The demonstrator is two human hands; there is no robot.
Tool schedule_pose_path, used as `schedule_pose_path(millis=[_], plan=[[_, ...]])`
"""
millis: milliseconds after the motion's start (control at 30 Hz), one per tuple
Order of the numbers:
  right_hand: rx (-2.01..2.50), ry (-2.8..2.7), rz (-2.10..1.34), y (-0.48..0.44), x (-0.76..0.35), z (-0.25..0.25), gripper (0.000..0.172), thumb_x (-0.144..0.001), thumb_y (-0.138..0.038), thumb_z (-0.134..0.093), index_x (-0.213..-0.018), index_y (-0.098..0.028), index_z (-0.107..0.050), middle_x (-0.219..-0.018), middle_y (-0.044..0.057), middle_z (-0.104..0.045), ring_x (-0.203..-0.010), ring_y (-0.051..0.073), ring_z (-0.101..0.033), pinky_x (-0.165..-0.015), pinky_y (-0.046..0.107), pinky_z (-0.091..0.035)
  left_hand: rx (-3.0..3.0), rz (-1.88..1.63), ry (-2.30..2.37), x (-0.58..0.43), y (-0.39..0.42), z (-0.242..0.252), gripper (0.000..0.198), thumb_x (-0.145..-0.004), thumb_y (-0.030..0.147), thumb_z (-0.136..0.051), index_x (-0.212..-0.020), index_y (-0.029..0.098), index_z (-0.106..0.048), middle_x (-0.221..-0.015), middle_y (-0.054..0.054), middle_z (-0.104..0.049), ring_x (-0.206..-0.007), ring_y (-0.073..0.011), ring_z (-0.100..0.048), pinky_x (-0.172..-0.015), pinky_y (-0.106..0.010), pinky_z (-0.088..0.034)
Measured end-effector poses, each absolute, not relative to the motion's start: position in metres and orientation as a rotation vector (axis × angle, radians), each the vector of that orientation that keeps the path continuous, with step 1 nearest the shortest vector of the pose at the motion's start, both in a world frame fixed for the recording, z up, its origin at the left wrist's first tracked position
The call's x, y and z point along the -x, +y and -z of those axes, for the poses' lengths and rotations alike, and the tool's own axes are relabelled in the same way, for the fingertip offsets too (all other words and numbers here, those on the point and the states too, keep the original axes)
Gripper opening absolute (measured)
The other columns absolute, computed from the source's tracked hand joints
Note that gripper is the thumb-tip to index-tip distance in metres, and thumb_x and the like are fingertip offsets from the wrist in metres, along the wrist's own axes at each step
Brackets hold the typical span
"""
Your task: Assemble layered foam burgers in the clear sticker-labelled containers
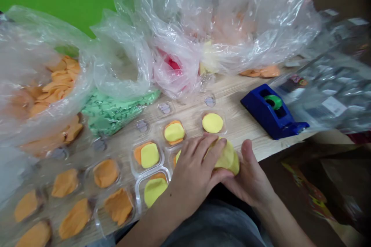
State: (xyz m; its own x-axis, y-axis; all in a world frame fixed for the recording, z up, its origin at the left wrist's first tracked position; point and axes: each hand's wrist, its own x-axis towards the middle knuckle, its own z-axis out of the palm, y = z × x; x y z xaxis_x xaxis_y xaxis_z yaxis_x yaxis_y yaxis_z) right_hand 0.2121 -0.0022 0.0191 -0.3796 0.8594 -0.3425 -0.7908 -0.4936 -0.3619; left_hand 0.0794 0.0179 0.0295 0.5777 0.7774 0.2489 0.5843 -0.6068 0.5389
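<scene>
A lump of soft yellow modelling clay sits between my hands at the table's front edge. My left hand presses down on it from the left, and my right hand cups it from below and the right. Just beyond them, a flat yellow clay disc lies in a clear plastic cup. To the left, a row of clear cups holds yellow discs on orange clay, such as the yellow disc. Flat orange clay pieces fill further cups nearer the left edge.
A blue tape dispenser with a green roll stands on the wooden table to the right. Crumpled clear plastic bags heap along the back, holding orange and green clay. A silver-grey packet lies at the right. The table edge drops off at front right.
</scene>
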Motion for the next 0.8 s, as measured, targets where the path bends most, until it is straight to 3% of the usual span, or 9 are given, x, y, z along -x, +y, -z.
schedule_pose_path(millis=[100,167,333,433,533,700,800], plan=[[0.766,-0.292,-1.993,-0.005,-0.221,-0.019,0.022,-0.079,-0.029,-0.058,-0.099,-0.023,-0.064,-0.101,0.002,-0.067,-0.101,0.017,-0.058,-0.093,0.032,-0.041,-2.069,-0.727,1.135,-0.083,0.026,-0.029,0.029,-0.087,0.024,-0.043,-0.115,0.019,-0.048,-0.114,-0.005,-0.058,-0.105,-0.0179,-0.051,-0.091,-0.033,-0.038],[0.935,-0.279,-1.971,-0.006,-0.233,-0.017,0.025,-0.078,-0.018,-0.058,-0.102,-0.022,-0.062,-0.101,0.003,-0.067,-0.095,0.017,-0.061,-0.090,0.032,-0.044,-1.701,-0.746,1.260,-0.082,0.031,-0.027,0.024,-0.088,0.022,-0.038,-0.106,0.019,-0.053,-0.107,-0.004,-0.061,-0.100,-0.0161,-0.054,-0.086,-0.029,-0.042],[1.194,-0.265,-1.503,-0.006,-0.271,-0.009,0.024,-0.077,-0.021,-0.057,-0.100,-0.017,-0.061,-0.108,0.010,-0.064,-0.101,0.025,-0.058,-0.082,0.036,-0.050,-1.367,-0.567,1.193,-0.086,0.036,-0.017,0.025,-0.086,0.025,-0.042,-0.110,0.022,-0.047,-0.095,-0.002,-0.062,-0.086,-0.0158,-0.057,-0.072,-0.027,-0.046],[1.264,-0.306,-1.369,-0.006,-0.284,-0.011,0.017,-0.075,-0.020,-0.059,-0.091,-0.014,-0.063,-0.105,0.012,-0.065,-0.103,0.026,-0.057,-0.087,0.037,-0.048,-1.758,-0.484,1.206,-0.098,0.032,-0.006,0.024,-0.084,0.019,-0.045,-0.106,0.023,-0.051,-0.096,-0.003,-0.061,-0.091,-0.0202,-0.054,-0.080,-0.036,-0.041],[1.217,-0.317,-1.487,-0.005,-0.282,-0.020,0.018,-0.076,-0.021,-0.059,-0.093,-0.015,-0.064,-0.109,0.010,-0.063,-0.104,0.025,-0.056,-0.095,0.039,-0.041,-2.038,-0.540,1.313,-0.108,0.029,-0.005,0.019,-0.083,0.019,-0.047,-0.098,0.020,-0.058,-0.097,-0.007,-0.060,-0.096,-0.0247,-0.050,-0.086,-0.045,-0.034],[1.077,-0.452,-1.769,-0.004,-0.247,-0.027,0.023,-0.079,-0.027,-0.058,-0.101,-0.023,-0.064,-0.121,0.006,-0.056,-0.115,0.023,-0.047,-0.101,0.043,-0.030,-1.378,-0.722,1.133,-0.104,0.027,-0.031,0.018,-0.086,0.029,-0.045,-0.100,0.023,-0.055,-0.099,-0.001,-0.061,-0.090,-0.0137,-0.056,-0.079,-0.025,-0.043],[1.195,-0.803,-1.755,0.005,-0.228,-0.027,0.026,-0.076,-0.028,-0.061,-0.102,-0.026,-0.064,-0.126,0.004,-0.051,-0.122,0.022,-0.038,-0.105,0.038,-0.024,-1.092,-0.743,1.147,-0.087,0.020,-0.040,0.017,-0.081,0.033,-0.053,-0.093,0.021,-0.057,-0.089,0.001,-0.063,-0.082,-0.0127,-0.057,-0.072,-0.021,-0.044]])
